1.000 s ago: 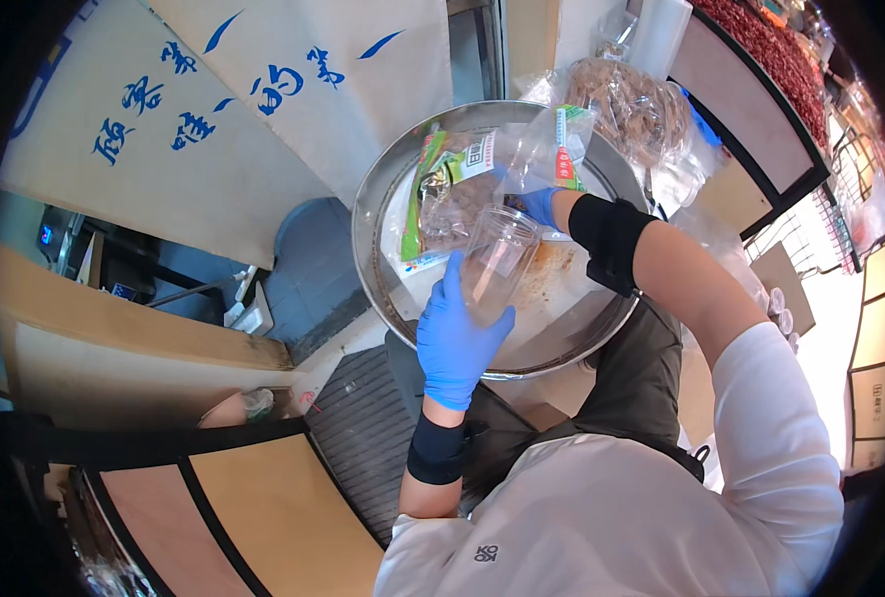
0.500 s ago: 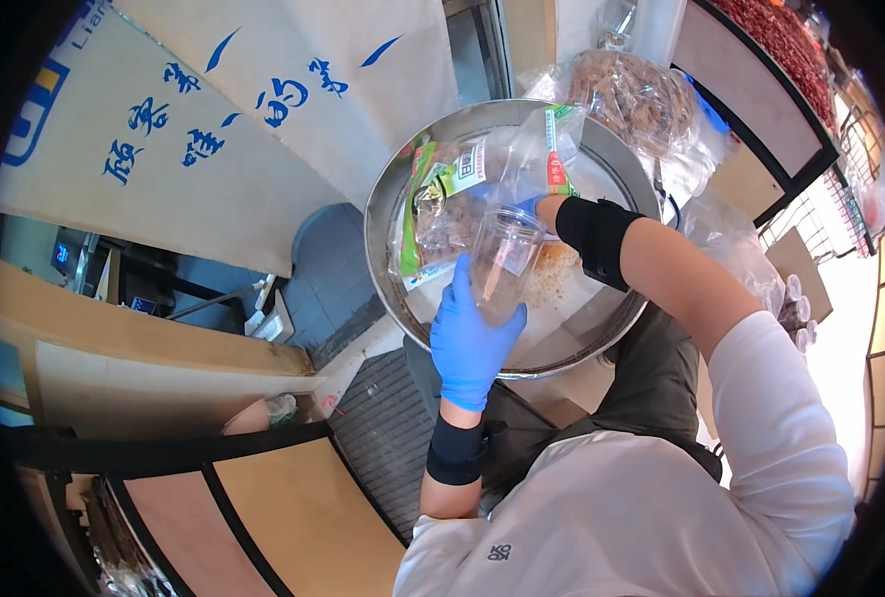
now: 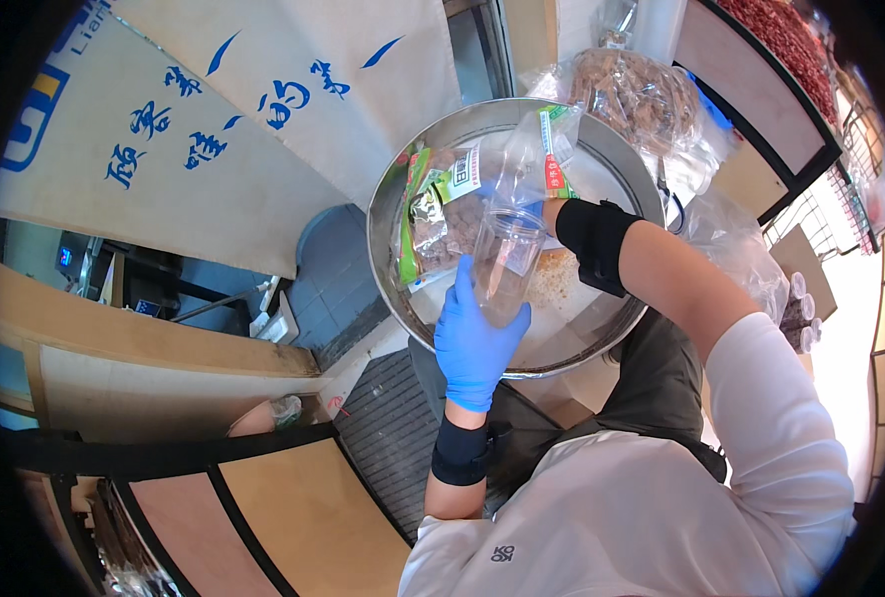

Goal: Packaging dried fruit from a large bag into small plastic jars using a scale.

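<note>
My left hand (image 3: 477, 343), in a blue glove, is wrapped round a clear plastic jar (image 3: 507, 259) that stands tilted over a large round metal pan (image 3: 634, 318). Looking into the jar, I see no filling. My right hand (image 3: 536, 212), also gloved in blue, reaches in at the jar's mouth, beside the clear upper part of a plastic bag (image 3: 452, 224). Its fingers are hidden behind the bag's film and the jar. The bag, printed green and white, lies in the pan and holds brownish lumps. Orange-brown crumbs (image 3: 559, 274) are scattered on the pan's floor.
Beyond the pan sits a clear bag of brown dried pieces (image 3: 634, 90). Crumpled clear film (image 3: 726, 244) and several small lidded jars (image 3: 799, 313) are to the right. Red dried goods (image 3: 786, 55) fill a bin at the upper right. A printed curtain (image 3: 214, 129) hangs at left.
The clear upper part of the bag has slumped toward the jar's mouth, and more of the brown lumps show. Both hands stay in nearly the same place; the view has shifted slightly.
</note>
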Demonstrator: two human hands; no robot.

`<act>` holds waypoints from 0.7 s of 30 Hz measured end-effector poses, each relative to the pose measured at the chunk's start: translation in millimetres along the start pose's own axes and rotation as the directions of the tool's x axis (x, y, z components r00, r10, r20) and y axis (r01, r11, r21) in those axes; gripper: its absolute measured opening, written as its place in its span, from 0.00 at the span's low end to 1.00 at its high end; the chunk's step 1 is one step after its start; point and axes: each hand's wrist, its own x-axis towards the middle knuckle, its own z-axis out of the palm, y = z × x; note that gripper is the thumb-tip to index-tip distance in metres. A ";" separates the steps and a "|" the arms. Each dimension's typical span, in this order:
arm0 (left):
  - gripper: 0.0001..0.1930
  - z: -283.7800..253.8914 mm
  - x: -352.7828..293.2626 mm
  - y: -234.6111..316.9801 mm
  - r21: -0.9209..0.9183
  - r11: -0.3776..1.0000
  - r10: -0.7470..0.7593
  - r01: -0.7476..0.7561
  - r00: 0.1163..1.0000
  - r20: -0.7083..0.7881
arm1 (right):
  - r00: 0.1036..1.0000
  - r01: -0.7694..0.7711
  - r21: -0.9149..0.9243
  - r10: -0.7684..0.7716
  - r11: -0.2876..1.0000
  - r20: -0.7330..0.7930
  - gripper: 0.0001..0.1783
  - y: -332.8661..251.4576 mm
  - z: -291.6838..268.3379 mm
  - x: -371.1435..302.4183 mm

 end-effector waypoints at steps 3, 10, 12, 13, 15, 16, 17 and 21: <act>0.49 -0.4 0.4 2.0 0.012 1.000 -0.003 0.003 1.000 0.009 | 1.000 0.008 0.009 -0.008 1.000 0.015 0.12 -0.2 -1.6 1.8; 0.48 0.2 -2.0 -0.4 0.011 1.000 0.009 -0.009 1.000 -0.010 | 1.000 0.006 0.039 -0.006 0.999 0.018 0.11 12.4 1.3 -2.4; 0.48 0.0 -1.8 -0.5 0.007 1.000 0.013 -0.013 1.000 -0.016 | 1.000 0.015 0.057 -0.015 0.998 0.010 0.11 22.1 -0.6 -5.1; 0.48 -0.9 -1.4 -0.5 0.006 1.000 0.019 -0.019 1.000 -0.006 | 1.000 0.023 0.068 -0.024 0.997 0.005 0.11 27.2 -1.0 -6.7; 0.49 -1.7 -0.1 1.2 -0.002 1.000 0.026 -0.026 1.000 0.005 | 0.999 0.051 0.097 -0.050 0.994 -0.008 0.10 38.4 -2.1 -8.2; 0.48 -1.7 1.1 3.1 0.001 1.000 0.023 -0.023 1.000 0.018 | 0.998 0.060 0.115 -0.058 0.992 -0.018 0.10 45.1 -3.1 -9.5; 0.48 -1.2 2.5 4.7 0.003 1.000 0.020 -0.020 0.999 0.031 | 0.998 0.065 0.144 -0.062 0.988 -0.023 0.10 52.2 -2.9 -12.2; 0.48 -4.2 -0.8 -8.7 0.065 0.998 0.001 -0.006 0.997 0.071 | 0.874 -0.332 0.722 0.485 0.608 -0.007 0.02 -36.1 -4.6 -59.3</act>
